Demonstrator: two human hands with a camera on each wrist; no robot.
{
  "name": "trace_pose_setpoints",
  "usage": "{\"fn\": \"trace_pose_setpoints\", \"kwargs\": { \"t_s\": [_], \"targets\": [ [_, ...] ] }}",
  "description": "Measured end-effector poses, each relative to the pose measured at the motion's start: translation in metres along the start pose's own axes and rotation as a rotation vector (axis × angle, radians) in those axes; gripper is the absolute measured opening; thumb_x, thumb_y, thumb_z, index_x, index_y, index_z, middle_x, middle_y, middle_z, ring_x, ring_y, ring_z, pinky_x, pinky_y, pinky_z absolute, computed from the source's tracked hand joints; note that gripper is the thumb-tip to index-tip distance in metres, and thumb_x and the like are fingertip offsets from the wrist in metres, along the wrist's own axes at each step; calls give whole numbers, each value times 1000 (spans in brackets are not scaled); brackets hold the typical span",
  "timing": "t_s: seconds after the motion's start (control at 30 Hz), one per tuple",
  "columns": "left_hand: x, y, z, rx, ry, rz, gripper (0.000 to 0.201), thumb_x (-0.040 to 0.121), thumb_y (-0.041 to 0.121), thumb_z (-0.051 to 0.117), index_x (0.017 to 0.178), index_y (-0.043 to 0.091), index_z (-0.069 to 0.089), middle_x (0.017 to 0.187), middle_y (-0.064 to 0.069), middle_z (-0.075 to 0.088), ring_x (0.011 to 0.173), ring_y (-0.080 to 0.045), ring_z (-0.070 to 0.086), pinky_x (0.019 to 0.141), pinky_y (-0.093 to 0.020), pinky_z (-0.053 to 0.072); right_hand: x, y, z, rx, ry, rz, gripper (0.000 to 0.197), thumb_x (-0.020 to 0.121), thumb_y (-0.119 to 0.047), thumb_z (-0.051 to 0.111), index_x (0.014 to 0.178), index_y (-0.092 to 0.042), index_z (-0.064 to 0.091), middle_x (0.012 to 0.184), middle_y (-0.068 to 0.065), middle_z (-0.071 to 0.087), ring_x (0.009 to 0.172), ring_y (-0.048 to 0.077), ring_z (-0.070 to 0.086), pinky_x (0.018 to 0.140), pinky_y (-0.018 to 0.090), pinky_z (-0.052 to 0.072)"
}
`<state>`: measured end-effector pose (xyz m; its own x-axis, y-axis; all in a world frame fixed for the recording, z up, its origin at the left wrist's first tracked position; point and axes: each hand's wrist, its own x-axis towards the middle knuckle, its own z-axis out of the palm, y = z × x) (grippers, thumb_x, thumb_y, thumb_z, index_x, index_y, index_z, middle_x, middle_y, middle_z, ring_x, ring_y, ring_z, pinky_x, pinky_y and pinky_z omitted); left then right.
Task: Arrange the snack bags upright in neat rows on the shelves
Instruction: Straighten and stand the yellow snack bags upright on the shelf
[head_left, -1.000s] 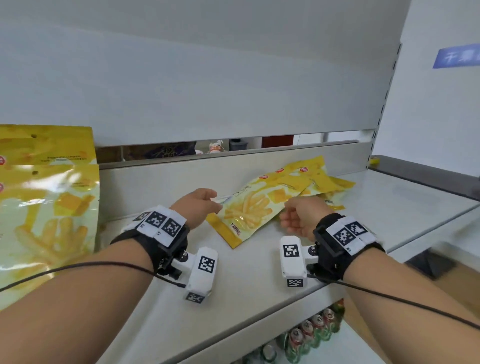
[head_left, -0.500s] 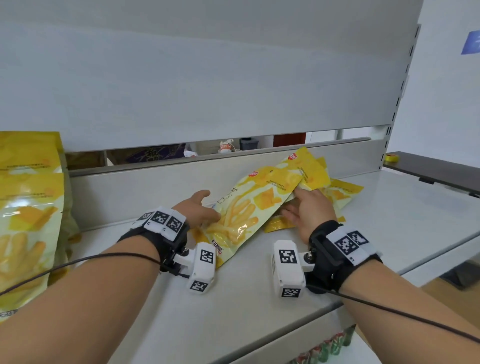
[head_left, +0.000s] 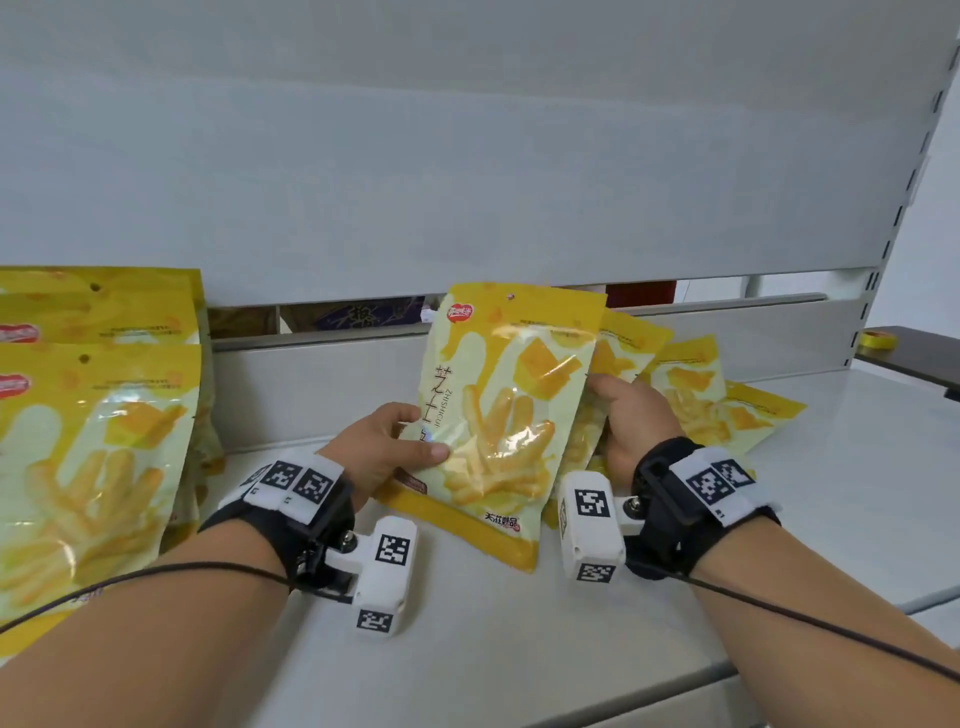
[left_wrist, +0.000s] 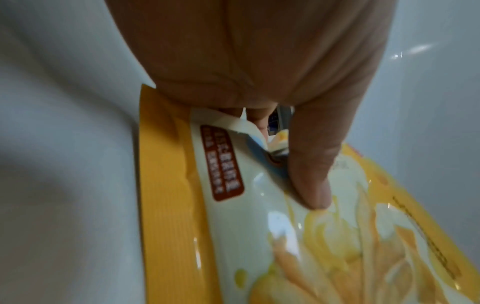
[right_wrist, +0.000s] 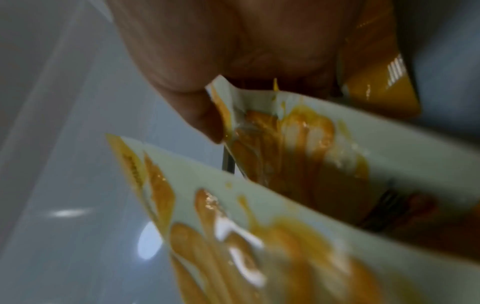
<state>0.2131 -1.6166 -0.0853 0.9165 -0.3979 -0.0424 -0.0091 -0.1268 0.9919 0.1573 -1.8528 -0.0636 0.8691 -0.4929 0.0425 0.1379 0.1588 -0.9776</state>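
A yellow snack bag with fries printed on it stands nearly upright at mid-shelf, its bottom edge near the shelf surface. My left hand grips its lower left edge, thumb pressed on the front of the bag. My right hand pinches the edge of a second bag tilted just behind the first. In the right wrist view the thumb pinches that second bag, with the first bag below it. More bags lie flat to the right.
Several upright bags stand in rows at the left end of the grey shelf. A low back rail runs behind. A yellow tape roll sits on a dark ledge at far right.
The front bag has been raised from lying slanted on the shelf to nearly upright, with my left hand now gripping its edge. My right hand has taken hold of the bag behind it.
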Motion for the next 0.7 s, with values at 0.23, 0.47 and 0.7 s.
{"fn": "trace_pose_setpoints", "kwargs": {
  "t_s": [0.23, 0.47, 0.7],
  "targets": [
    [-9, -9, -15, -151, 156, 119, 76, 59, 7, 77, 125, 7, 40, 112, -19, 65, 83, -28, 69, 64, -35, 58, 4, 10, 22, -160, -149, -131, 29, 80, 5, 59, 84, -22, 67, 92, 5, 73, 89, 27, 68, 85, 49, 54],
    [-22, -13, -41, -163, 237, 189, 82, 49, 9, 90, 119, 17, 49, 106, -8, 70, 83, -22, 72, 62, -26, 56, 21, -9, 65, -62, -223, -174, 19, 84, -2, 61, 82, -20, 67, 81, 7, 74, 81, 29, 70, 80, 50, 56],
    [-26, -26, -59, -137, 377, 154, 62, 62, 11, 83, 115, 17, 52, 97, -4, 74, 79, -19, 72, 60, -25, 55, 47, 5, 117, 31, -316, -52, 22, 88, 0, 54, 84, -17, 68, 88, 15, 72, 83, 33, 68, 83, 56, 53]
  ]
}}
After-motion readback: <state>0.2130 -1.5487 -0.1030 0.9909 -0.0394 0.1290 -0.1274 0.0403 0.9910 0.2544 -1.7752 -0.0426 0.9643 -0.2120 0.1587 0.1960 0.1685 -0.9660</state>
